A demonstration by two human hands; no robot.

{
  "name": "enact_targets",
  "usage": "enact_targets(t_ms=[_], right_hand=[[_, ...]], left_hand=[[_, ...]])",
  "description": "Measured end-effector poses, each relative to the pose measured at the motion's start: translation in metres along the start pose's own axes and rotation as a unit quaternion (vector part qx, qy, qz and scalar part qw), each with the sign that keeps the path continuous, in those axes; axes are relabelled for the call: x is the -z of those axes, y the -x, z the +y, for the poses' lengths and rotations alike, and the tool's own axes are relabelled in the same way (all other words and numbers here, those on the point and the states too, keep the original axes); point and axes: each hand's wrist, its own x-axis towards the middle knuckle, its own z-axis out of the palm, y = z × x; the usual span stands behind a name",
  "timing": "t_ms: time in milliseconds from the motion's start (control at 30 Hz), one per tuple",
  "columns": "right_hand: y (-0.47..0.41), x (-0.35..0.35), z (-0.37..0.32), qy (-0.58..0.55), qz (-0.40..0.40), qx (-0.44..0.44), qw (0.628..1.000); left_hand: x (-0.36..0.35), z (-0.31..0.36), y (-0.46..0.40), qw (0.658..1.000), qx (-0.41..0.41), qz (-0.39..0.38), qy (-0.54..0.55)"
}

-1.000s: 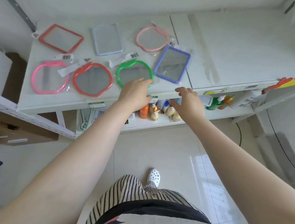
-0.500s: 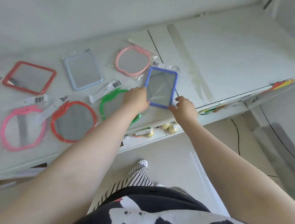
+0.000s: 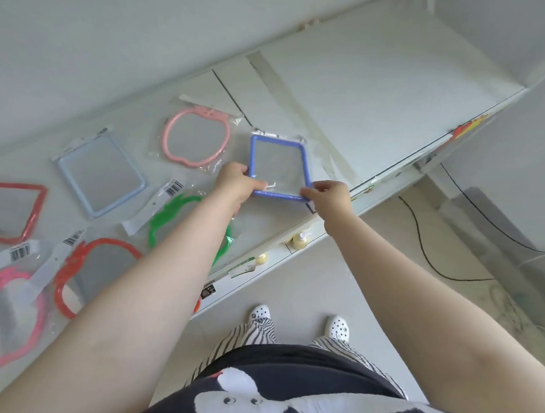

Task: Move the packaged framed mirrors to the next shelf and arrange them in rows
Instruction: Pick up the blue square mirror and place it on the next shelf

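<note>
Both hands pinch the near edge of the blue-framed mirror (image 3: 279,167): the left hand (image 3: 237,184) at its near-left corner, the right hand (image 3: 329,194) at its near-right. The mirror sits at the seam between shelves, its long axis running near to far. The bare next shelf (image 3: 387,94) lies to its right and farther back, on the right hand's side.

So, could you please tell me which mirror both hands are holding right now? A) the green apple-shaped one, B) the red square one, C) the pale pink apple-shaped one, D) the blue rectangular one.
D: the left hand and the right hand each pinch a near corner of the blue rectangular mirror.
</note>
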Motion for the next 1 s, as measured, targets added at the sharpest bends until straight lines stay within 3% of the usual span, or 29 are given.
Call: enact_targets(t_ms=[100,333,500,733,1000], right_hand=[[-0.004,0.032,-0.010,-0.087,-0.003,-0.013,0.996],[-0.026,0.133,-0.016,-0.197,0.001,-0.015,0.980],[-0.049,0.229,-0.001,-0.199,0.024,-0.014,0.980],[-0.086,0.347,0.017,-0.194,0.041,0.003,0.980],[-0.125,0.410,0.023,-0.220,0.047,0.001,0.974]], left_hand=[[-0.018,0.022,0.002,0.994,0.033,-0.034,0.101],[-0.098,0.082,0.023,0.972,0.004,-0.080,0.223],[-0.176,0.124,0.046,0.968,0.010,-0.128,0.217],[-0.290,0.171,0.072,0.962,0.003,-0.117,0.248],[-0.353,0.216,0.060,0.962,-0.017,-0.108,0.248]])
